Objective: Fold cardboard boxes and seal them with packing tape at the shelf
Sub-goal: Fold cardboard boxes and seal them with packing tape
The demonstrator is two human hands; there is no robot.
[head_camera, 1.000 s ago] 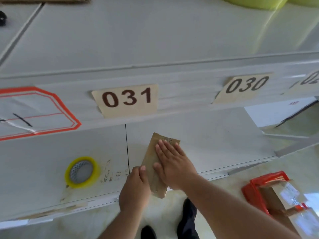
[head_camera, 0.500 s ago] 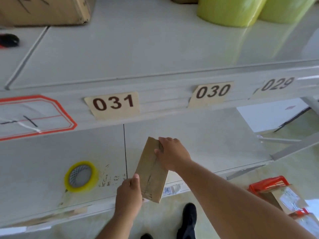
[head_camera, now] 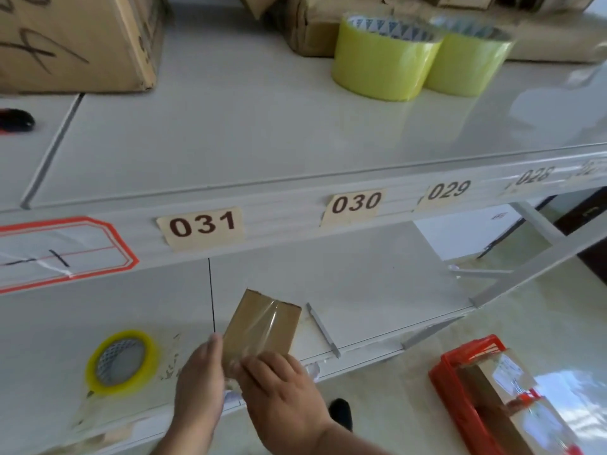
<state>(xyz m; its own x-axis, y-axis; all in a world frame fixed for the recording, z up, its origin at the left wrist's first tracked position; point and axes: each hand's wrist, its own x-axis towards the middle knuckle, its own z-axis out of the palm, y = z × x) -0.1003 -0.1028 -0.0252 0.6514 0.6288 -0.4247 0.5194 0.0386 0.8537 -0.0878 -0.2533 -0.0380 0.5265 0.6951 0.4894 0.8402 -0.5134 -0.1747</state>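
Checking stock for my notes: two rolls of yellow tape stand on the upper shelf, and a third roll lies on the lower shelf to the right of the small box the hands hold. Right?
Not quite. The head view shows the third roll lying left of the small box, not right. The two rolls on the upper shelf are as you say.

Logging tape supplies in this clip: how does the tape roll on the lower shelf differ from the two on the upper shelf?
The lower roll lies flat and looks thin, nearly used up; the upper rolls stand thick and full. The lower roll sits alone, the upper rolls side by side. All are yellowish with patterned cores.
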